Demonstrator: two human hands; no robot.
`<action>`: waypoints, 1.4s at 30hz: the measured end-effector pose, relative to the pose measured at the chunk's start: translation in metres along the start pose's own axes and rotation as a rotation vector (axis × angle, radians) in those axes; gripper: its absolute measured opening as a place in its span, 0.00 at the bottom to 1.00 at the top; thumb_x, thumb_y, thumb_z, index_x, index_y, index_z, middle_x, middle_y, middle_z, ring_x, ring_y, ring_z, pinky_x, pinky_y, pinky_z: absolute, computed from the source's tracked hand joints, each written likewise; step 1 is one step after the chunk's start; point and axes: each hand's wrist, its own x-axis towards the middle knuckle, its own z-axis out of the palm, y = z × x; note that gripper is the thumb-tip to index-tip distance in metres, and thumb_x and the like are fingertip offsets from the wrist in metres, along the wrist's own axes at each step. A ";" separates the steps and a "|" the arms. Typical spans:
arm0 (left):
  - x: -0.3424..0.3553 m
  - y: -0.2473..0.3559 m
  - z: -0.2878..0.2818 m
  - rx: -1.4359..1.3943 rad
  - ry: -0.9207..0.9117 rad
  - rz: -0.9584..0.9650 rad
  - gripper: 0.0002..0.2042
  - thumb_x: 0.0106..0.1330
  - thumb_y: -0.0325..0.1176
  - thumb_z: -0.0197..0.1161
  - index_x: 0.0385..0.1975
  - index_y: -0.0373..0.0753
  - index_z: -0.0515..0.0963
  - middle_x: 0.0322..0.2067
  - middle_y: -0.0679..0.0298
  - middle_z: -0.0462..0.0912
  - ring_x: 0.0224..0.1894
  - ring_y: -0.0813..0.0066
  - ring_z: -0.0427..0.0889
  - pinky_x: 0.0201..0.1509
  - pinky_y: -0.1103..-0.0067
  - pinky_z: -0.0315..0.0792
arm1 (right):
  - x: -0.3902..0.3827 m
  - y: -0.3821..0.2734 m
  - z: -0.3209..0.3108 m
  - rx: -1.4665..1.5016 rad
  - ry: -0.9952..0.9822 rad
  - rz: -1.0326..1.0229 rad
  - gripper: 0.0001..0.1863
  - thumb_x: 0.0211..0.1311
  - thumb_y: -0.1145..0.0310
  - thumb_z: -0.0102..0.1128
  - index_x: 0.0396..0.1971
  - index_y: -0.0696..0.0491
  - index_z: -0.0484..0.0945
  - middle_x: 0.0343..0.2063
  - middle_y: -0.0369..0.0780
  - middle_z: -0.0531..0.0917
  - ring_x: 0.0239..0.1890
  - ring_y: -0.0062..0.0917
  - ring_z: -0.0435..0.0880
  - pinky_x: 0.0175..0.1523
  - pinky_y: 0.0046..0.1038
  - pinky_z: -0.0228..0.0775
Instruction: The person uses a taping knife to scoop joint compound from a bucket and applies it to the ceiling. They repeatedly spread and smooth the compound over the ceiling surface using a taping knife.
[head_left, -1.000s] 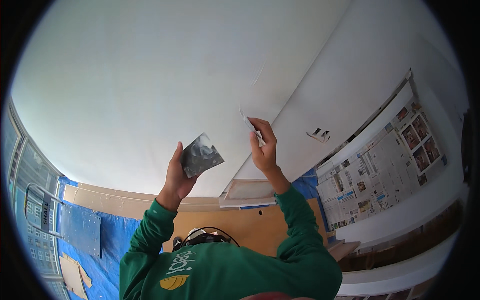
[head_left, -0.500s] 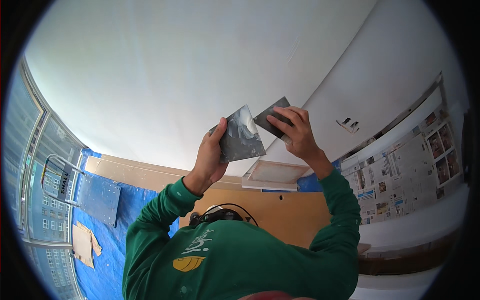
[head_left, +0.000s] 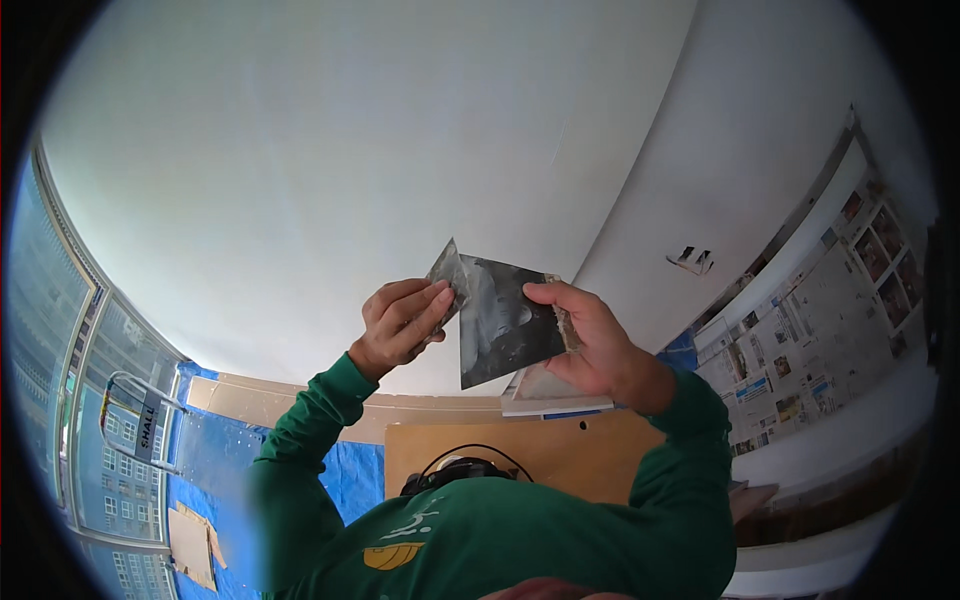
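- The left hand (head_left: 400, 325) pinches a smaller grey blade (head_left: 447, 275) by its edge, fingers pressed together on it.
- A wide dark putty plate (head_left: 505, 320), smeared with pale filler, sits between both hands, held up before the white wall (head_left: 300, 150).
- The right hand (head_left: 590, 340) grips that plate's right edge, fingers curled tight.
- Likely step: scraping filler between the blades; next calls for a steady, flat drag.

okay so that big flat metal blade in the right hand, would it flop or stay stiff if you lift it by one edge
The wide blade probably stays stiff: the right hand holds it by one edge and it shows no sag. It looks thin, so likely light. Grey smears on its face suggest it may be slippery.
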 end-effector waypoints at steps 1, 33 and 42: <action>-0.004 -0.004 0.000 0.007 -0.068 -0.041 0.23 0.64 0.40 0.68 0.59 0.39 0.78 0.50 0.65 0.82 0.49 0.65 0.80 0.46 0.73 0.79 | 0.002 -0.009 -0.002 -0.013 0.027 -0.026 0.10 0.72 0.67 0.53 0.45 0.56 0.78 0.43 0.40 0.86 0.45 0.28 0.87 0.55 0.34 0.81; -0.289 0.139 -0.078 0.265 -0.092 -1.509 0.15 0.76 0.31 0.52 0.54 0.29 0.78 0.45 0.51 0.78 0.49 0.52 0.75 0.55 0.64 0.69 | 0.091 -0.476 0.082 -2.421 0.899 -1.721 0.21 0.63 0.77 0.55 0.54 0.45 0.84 0.51 0.35 0.84 0.51 0.37 0.81 0.55 0.41 0.74; -0.264 0.081 -0.063 0.015 -0.086 -1.509 0.16 0.78 0.33 0.49 0.55 0.30 0.78 0.46 0.52 0.77 0.50 0.54 0.75 0.55 0.65 0.69 | 0.134 -0.368 0.006 -2.370 0.921 -1.652 0.29 0.51 0.82 0.62 0.57 0.48 0.81 0.52 0.33 0.81 0.52 0.33 0.77 0.53 0.38 0.66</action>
